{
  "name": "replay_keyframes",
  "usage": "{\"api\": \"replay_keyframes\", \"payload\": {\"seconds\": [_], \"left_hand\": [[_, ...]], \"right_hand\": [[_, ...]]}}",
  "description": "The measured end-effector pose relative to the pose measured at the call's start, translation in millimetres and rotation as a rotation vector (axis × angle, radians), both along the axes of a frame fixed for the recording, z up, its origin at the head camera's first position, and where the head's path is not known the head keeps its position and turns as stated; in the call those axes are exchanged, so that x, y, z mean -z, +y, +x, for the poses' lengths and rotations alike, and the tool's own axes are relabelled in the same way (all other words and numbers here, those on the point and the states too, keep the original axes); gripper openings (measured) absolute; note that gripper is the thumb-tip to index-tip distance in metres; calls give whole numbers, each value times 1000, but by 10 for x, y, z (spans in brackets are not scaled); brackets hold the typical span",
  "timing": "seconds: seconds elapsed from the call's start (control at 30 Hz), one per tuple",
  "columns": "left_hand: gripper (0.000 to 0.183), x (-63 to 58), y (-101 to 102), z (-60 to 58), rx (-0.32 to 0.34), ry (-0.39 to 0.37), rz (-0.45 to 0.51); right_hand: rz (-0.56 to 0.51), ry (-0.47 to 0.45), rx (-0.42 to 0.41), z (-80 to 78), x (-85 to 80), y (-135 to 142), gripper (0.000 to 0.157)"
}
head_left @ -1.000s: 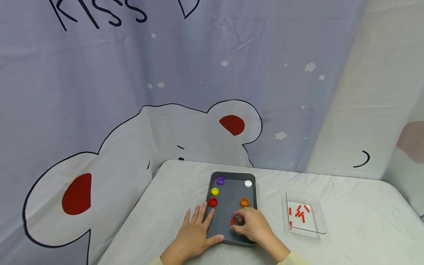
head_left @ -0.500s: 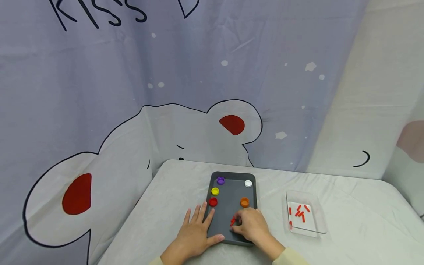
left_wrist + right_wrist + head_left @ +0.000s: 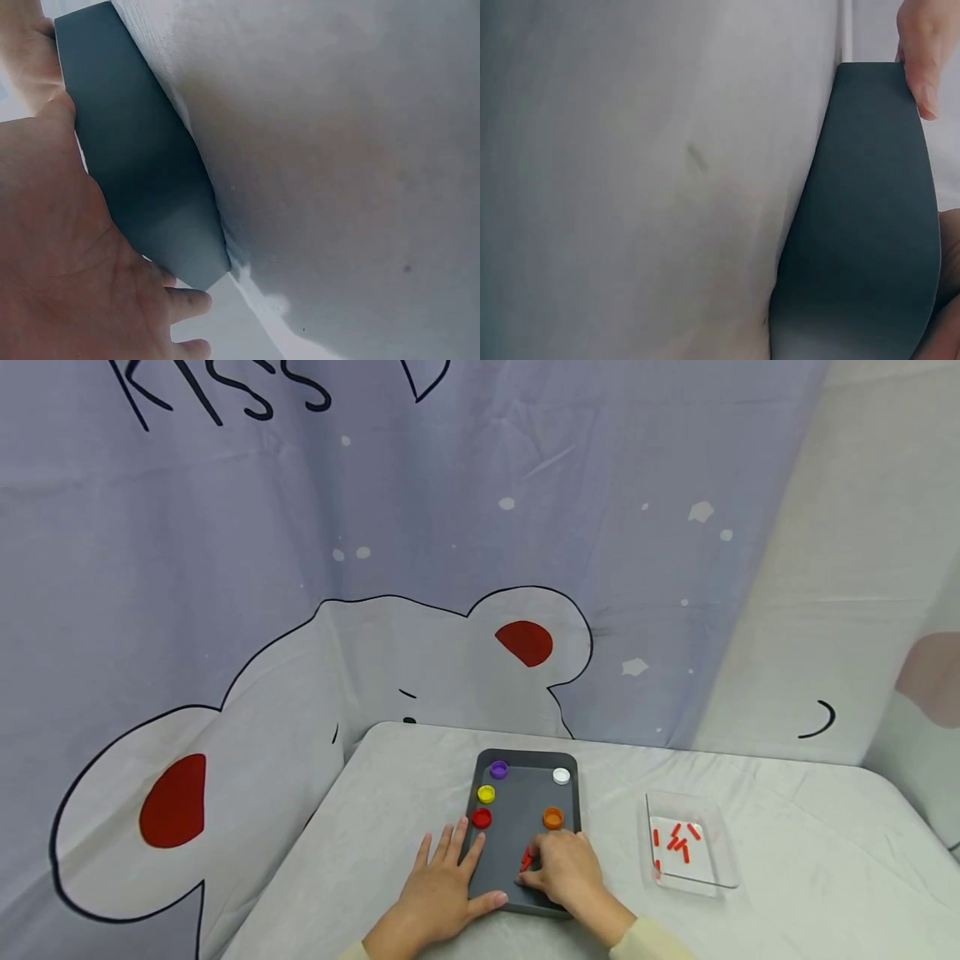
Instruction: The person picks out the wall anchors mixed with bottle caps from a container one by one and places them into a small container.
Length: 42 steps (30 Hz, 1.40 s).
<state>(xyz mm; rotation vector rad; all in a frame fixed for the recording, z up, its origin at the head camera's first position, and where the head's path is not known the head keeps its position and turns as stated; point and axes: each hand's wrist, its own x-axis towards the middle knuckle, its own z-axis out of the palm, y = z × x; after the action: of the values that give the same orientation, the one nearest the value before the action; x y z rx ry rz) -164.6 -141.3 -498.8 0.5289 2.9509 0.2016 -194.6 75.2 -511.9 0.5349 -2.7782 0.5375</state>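
In the head view my left hand (image 3: 438,893) lies with fingers spread along the left edge and near-left corner of a dark grey tray (image 3: 519,802), its thumb on the near rim. My right hand (image 3: 568,872) is bent over the tray's near right part. Its thumb and fingers pinch small red sticks (image 3: 526,860), partly hidden by the fingers, low over the tray floor. In the left wrist view my left palm (image 3: 67,255) is beside the tray's outer wall (image 3: 142,142). The right wrist view shows little of my right hand (image 3: 946,322) behind the tray.
Purple (image 3: 499,769), yellow (image 3: 487,794) and red (image 3: 482,817) round caps line the tray's left side. White (image 3: 561,776) and orange (image 3: 552,817) ones sit right. A clear plastic box (image 3: 716,860) with several red sticks (image 3: 678,839) stands right of the tray on white cloth.
My right hand has shifted slightly left, its thumb coming lower near the red sticks. My left hand and the tray stay as they were.
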Motion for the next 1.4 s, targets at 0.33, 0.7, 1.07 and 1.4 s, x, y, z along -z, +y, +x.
{"api": "replay_keyframes", "payload": {"seconds": [0.33,0.7,1.07,1.4], "left_hand": [[96,64,-18,-23,6,9,31],[97,109,-29,-39,12,32,34],[96,28,-8,-29,1,-21,23],[94,25,-8,-19,-2,-13,30]], "right_hand": [[28,11,33,-22,32,-25,38],[37,-9,43,-21,4,-37,33],[-92,-61,17,-34,-19,24,20],[-371,-93,-61,2,-109,146,17]]}}
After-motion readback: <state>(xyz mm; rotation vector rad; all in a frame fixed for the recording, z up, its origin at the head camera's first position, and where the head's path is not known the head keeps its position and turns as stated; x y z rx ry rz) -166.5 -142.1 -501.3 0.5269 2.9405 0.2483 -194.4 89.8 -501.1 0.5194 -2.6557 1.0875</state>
